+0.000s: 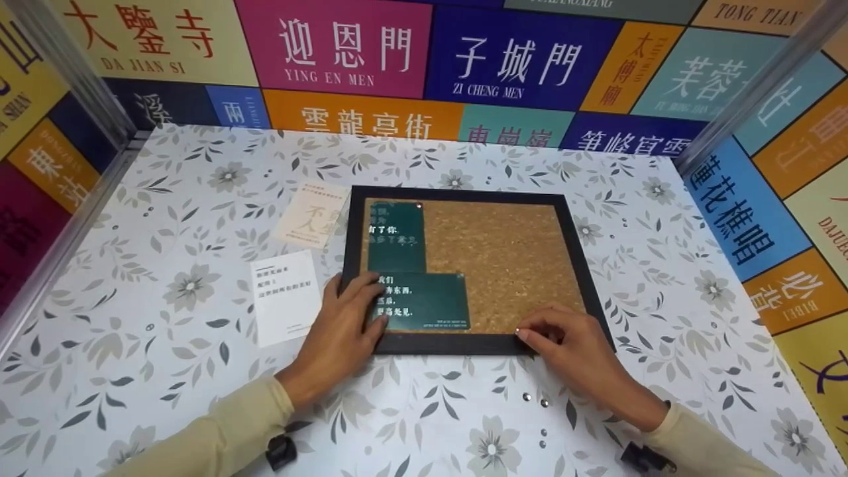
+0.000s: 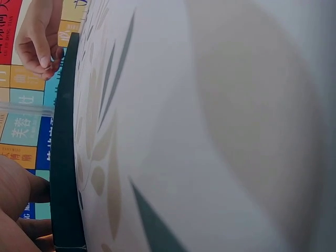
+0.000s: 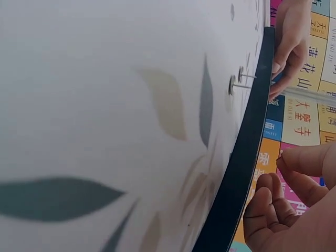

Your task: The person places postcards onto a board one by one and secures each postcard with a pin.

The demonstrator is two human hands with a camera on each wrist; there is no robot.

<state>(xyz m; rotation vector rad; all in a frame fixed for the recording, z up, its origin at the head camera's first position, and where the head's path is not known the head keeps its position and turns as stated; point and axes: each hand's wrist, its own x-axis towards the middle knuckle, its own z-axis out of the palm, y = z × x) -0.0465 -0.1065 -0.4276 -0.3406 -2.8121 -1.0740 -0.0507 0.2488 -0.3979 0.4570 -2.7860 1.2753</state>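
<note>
A black-framed cork board [image 1: 503, 265] lies on the table. On its left half, an upright green card [image 1: 396, 255] has a silver tack [image 1: 419, 205] at its top right corner. Below it lies a second green card [image 1: 430, 301], set crosswise and overlapping the first one's lower end. My left hand [image 1: 339, 328] rests over the frame's left side, fingertips on the lower card's left edge. Over the frame's front right part, my right hand [image 1: 570, 338] pinches a small thumbtack [image 1: 518, 330] between thumb and forefinger. In the right wrist view those fingertips [image 3: 286, 157] meet around it.
Several loose thumbtacks [image 1: 544, 403] lie in front of the board, points up in the right wrist view. Left of the board are a white printed card [image 1: 285, 298] and a beige card [image 1: 308, 215]. Panels with large lettering [image 1: 344, 50] wall the table's back and sides.
</note>
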